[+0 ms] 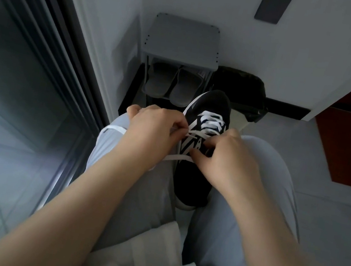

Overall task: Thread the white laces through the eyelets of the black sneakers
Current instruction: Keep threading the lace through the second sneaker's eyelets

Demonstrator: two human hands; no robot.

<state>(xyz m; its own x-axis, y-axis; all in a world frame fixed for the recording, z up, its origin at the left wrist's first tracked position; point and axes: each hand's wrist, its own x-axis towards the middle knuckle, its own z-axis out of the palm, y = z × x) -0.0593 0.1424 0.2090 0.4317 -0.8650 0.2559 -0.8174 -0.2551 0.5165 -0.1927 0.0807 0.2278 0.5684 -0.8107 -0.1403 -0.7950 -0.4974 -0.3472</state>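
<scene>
Black sneaker point(197, 160) between knees, toe far. Mid-lacing: far eyelets crossed. Left hand point(154, 129) pinches white lace point(189, 138) end; right hand point(224, 158) curls on upper. Next: feed tip through near eyelet.

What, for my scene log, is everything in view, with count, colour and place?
black sneaker: one, black with white stripes, between the knees, toe pointing away.
white lace: one, white, crossed through the front eyelets, with a loose run under the left wrist.
slippers: two, grey, on the rack's lower shelf.
shoe rack: one, grey, against the wall.
bin liner: one, black, right of the rack.
wall plate: one, dark grey, high on the wall.
cloth: one, white, on the lap.
trousers: one pair, light grey, on both legs.
left hand: one, pinch grip on a lace end.
right hand: one, grip on the sneaker by the eyelets.
</scene>
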